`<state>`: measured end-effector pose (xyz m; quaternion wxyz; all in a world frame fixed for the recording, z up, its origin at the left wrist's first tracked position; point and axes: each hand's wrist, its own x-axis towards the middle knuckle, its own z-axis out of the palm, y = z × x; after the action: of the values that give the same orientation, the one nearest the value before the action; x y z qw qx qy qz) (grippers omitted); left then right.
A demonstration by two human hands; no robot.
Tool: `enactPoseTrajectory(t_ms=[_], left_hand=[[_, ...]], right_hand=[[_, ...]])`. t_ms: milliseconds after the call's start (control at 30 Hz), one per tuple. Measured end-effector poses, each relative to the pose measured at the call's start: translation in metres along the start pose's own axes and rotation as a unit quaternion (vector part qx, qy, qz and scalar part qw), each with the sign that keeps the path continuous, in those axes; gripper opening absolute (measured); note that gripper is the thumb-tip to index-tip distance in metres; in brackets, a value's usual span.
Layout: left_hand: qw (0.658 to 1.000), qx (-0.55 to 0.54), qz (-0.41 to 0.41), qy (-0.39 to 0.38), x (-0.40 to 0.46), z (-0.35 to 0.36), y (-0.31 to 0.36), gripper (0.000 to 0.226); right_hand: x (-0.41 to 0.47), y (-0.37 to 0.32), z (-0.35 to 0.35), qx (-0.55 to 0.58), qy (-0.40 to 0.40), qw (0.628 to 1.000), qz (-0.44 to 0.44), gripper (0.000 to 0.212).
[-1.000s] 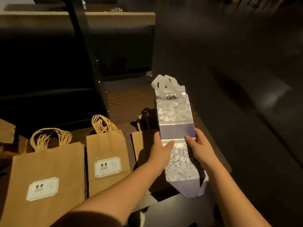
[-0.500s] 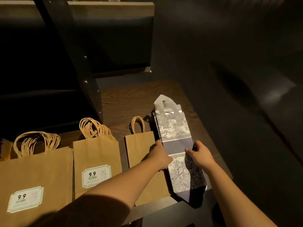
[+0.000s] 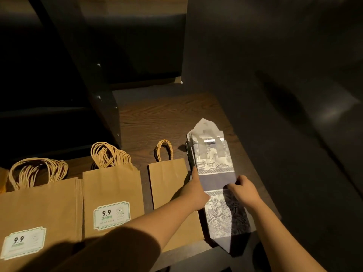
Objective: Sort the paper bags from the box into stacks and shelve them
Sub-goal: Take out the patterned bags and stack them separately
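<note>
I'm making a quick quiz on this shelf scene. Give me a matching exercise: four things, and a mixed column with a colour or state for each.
Things:
1. patterned bag
2. narrow bag
3. labelled stack
4. shelf

States:
A. plain brown, no label
B. dark wood grain
C. grey-white print, flat handles
D. brown, with a "9.9" sticker

Pairs: 1-C, 2-A, 3-D, 4-B

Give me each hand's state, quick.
Left hand: open, straight fingers pressing the left edge of the flat grey-and-white patterned paper bag.
Right hand: fingers curled over that bag's right edge, gripping it.
</note>
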<state>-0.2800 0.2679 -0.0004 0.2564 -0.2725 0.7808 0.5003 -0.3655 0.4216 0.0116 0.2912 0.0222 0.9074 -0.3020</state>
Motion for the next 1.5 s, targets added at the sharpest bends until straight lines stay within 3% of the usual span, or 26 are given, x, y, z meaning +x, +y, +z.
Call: enactPoseTrajectory(t_ms=[367, 533, 667, 733, 933, 1100, 1300, 1500], left_hand=[[0.999, 0.023, -0.036, -0.005, 0.015, 0.003, -0.008, 0.107], [0.997, 0.064, -0.040, -0.009, 0.023, 0.001, -0.006, 0.088], [0.993, -0.021, 0.009, 0.118, 0.031, -0.014, 0.006, 0.064], [0.984, -0.082, -0.018, 0.155, 0.038, -0.022, 0.013, 0.055], [0.970, -0.211, -0.071, 0.102, 0.045, -0.018, 0.018, 0.057], [0.973, -0.201, -0.068, 0.089, 0.049, -0.014, 0.014, 0.066], [0.976, -0.183, -0.079, 0.091, 0.052, -0.009, 0.014, 0.069], [0.974, -0.197, -0.076, 0.078, 0.055, -0.009, 0.012, 0.064]], right_hand=[[0.010, -0.007, 0.006, -0.071, -0.013, 0.997, -0.005, 0.017], [0.010, -0.008, 0.003, -0.007, -0.005, 0.999, -0.043, 0.014], [0.014, -0.015, 0.000, 0.133, -0.004, 0.988, -0.076, 0.016], [0.020, -0.020, 0.000, 0.182, -0.013, 0.980, -0.078, 0.015], [0.041, -0.024, 0.004, 0.119, 0.010, 0.991, -0.062, 0.036], [0.052, -0.011, 0.004, 0.038, 0.080, 0.996, -0.023, 0.028], [0.053, 0.000, -0.013, 0.181, 0.006, 0.983, 0.013, 0.025], [0.042, 0.014, -0.060, 0.344, -0.089, 0.935, -0.003, 0.018]])
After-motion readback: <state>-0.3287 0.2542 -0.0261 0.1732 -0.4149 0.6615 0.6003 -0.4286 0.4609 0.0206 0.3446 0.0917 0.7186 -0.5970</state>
